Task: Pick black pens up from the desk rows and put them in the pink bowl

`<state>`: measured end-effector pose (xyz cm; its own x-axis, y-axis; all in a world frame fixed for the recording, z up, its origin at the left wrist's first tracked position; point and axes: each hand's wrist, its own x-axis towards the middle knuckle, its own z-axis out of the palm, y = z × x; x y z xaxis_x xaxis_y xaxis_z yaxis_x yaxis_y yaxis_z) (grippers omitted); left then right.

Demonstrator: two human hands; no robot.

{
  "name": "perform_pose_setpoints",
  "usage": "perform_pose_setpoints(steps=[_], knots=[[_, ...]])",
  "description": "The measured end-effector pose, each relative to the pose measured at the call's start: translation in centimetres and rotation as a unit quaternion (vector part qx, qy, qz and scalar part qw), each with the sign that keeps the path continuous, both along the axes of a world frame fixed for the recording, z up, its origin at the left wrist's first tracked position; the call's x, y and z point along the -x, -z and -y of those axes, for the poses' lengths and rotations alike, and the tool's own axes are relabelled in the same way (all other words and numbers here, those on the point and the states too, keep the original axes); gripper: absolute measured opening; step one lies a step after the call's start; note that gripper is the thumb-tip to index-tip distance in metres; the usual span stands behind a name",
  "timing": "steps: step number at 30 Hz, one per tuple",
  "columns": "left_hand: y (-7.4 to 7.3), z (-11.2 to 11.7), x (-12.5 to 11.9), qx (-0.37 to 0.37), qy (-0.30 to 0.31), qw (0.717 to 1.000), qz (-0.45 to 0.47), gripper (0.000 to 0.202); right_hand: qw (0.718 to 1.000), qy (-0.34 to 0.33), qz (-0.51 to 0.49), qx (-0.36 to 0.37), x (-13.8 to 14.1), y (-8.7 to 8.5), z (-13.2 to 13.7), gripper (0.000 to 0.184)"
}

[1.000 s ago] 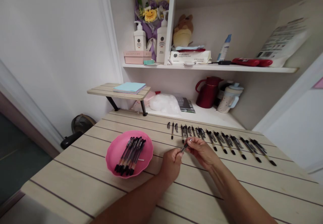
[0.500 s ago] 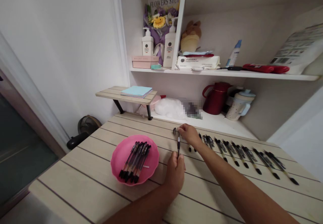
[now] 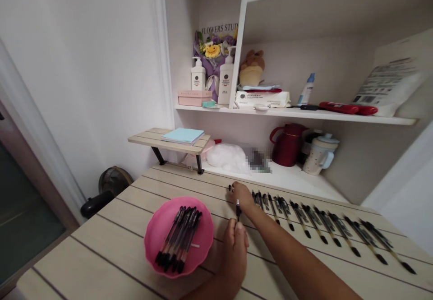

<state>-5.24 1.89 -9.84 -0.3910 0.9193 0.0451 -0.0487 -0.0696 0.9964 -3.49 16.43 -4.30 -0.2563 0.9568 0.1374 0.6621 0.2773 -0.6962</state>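
Observation:
My left hand [image 3: 234, 246] is closed around a pen [image 3: 238, 212], which points up and away with its tip clear of the fingers. Beyond it, my right hand [image 3: 241, 195] is closed, its fingertips pinched on a small black piece that looks like a pen cap [image 3: 231, 187], near the back of the desk. To the left of my hands, a pink scalloped bowl [image 3: 204, 250] holds several black capped pens [image 3: 179, 237] lying side by side. Right of my right forearm, a long row of dark pens and parts [image 3: 314, 219] lies slanted on the desk.
A small raised stand [image 3: 145, 138] with blue paper [image 3: 183, 135] stands at the back left. Behind the desk are a white fluffy bundle [image 3: 226, 157], a red jug [image 3: 288, 144] and a pale cup [image 3: 320, 155]. A shelf [image 3: 338, 116] with bottles hangs above.
My right hand has moved from the pen's tip to the left and away from it, with the small black piece. My left hand still holds the pen. The view has tilted upward.

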Motion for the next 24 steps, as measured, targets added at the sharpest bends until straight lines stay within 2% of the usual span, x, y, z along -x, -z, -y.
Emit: perform_pose_setpoints(steps=[2, 6, 8, 10, 12, 15, 24], knots=[[-0.2, 0.2, -0.1, -0.005, -0.007, 1.0, 0.012, 0.032, 0.999, -0.014, -0.039, 0.009, -2.3, 0.0, 0.7, 0.003], [-1.0, 0.8, -0.3, -0.017, 0.068, 0.996, -0.048, 0.034, 0.985, -0.002, -0.167, 0.036, -8.6, 0.0, 2.8, 0.019], [-1.4, 1.1, -0.4, -0.019, 0.103, 0.991, -0.08, 0.035, 0.935, 0.017, -0.349, 0.059, -11.4, -0.2, 4.0, 0.021], [-1.8, 1.3, -0.5, -0.023, 0.125, 0.986, -0.106, 0.037, 0.879, 0.031, -0.471, 0.067, -13.2, -0.6, 5.3, 0.028], [-2.1, 1.5, -0.6, -0.031, 0.137, 0.982, -0.125, 0.037, 0.853, 0.03, -0.517, 0.072, -13.8, -0.9, 6.4, 0.031], [-2.2, 1.5, -0.5, -0.035, 0.143, 0.979, -0.143, 0.036, 0.839, 0.01, -0.538, 0.081, -13.5, -1.0, 7.4, 0.032], [-2.0, 1.2, 0.1, -0.039, 0.141, 0.978, -0.149, 0.036, 0.854, -0.033, -0.512, 0.084, -12.7, -0.7, 7.7, 0.035]])
